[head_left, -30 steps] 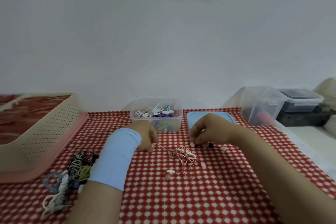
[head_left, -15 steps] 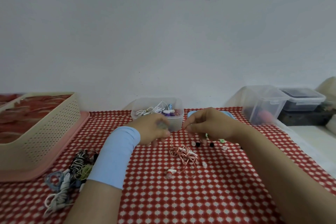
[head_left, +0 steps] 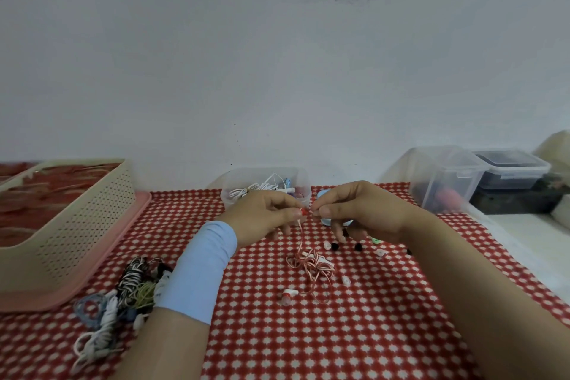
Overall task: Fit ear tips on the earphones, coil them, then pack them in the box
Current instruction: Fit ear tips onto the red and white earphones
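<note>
My left hand (head_left: pixel 262 216) pinches one earbud (head_left: pixel 303 212) of the red-and-white earphones above the table. My right hand (head_left: pixel 354 210) meets it fingertip to fingertip, pinching something too small to make out at the bud. The cord hangs down to a tangle (head_left: pixel 311 265) on the checked cloth, with the other earbud (head_left: pixel 288 295) lying in front. Loose ear tips (head_left: pixel 334 246) in white, black and green are scattered under my right hand. A clear box (head_left: pixel 234 203) holding several earphones stands just behind my hands.
A beige basket on a pink tray (head_left: pixel 77 225) stands at the left. A pile of coiled earphones (head_left: pixel 123 296) lies beside my left forearm. A blue lid (head_left: pixel 324 194) peeks from behind my right hand. Clear containers (head_left: pixel 444 179) stand at the back right.
Both hands rose from the cloth and came together. My left hand lifted one earbud, pulling the cord up from the tangle; my right hand left the loose tips and moved to the bud.
</note>
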Demonstrator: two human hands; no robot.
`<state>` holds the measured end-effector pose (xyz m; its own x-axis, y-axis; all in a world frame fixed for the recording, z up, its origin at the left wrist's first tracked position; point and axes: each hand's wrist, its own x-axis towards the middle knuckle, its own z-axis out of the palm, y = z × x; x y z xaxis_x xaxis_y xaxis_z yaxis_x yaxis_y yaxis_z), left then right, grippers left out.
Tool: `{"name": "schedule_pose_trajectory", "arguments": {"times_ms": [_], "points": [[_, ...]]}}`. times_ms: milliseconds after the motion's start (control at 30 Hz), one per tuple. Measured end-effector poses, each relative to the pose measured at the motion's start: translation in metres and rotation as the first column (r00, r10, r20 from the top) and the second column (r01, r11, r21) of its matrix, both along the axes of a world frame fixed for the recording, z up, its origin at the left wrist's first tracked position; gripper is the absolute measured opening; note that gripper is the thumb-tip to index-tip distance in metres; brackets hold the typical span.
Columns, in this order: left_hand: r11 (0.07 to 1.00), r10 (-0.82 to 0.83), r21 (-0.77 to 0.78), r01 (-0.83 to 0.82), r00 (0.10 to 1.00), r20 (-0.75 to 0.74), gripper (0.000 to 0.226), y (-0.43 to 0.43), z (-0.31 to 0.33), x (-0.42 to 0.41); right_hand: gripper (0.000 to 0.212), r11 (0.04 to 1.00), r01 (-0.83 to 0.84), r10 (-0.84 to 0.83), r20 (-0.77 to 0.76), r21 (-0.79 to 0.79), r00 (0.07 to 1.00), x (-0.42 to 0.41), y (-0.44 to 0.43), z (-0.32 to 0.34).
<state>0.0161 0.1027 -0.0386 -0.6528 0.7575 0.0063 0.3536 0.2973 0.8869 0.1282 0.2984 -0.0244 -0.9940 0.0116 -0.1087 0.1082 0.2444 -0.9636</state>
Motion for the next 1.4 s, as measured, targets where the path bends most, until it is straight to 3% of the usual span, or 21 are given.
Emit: {"name": "schedule_pose_trajectory", "arguments": {"times_ms": [400, 533, 700, 933, 1400], "points": [[0.966, 0.035, 0.247, -0.078, 0.984, 0.174, 0.019, 0.013, -0.010, 0.005, 0.016, 0.983, 0.068, -0.071, -0.012, -0.168, 0.997, -0.005, 0.000, -0.001], [0.964, 0.042, 0.252, -0.080, 0.987, 0.154, 0.016, 0.016, -0.015, 0.003, 0.022, 0.983, 0.082, -0.083, 0.001, -0.165, 0.997, -0.006, 0.000, -0.001], [0.952, 0.009, 0.297, -0.079, 0.973, 0.229, 0.017, 0.019, -0.018, 0.002, 0.016, 0.978, 0.108, -0.108, 0.010, -0.176, 0.994, -0.005, -0.001, 0.001], [0.955, 0.009, 0.287, -0.070, 0.978, 0.207, 0.016, 0.019, -0.021, 0.003, 0.011, 0.989, 0.122, -0.125, -0.032, -0.089, 0.992, -0.005, -0.003, 0.002], [0.953, 0.018, 0.293, -0.073, 0.982, 0.189, 0.015, 0.019, -0.027, 0.000, 0.015, 0.997, 0.058, -0.061, -0.085, -0.046, 0.994, -0.001, -0.003, 0.002]]}}
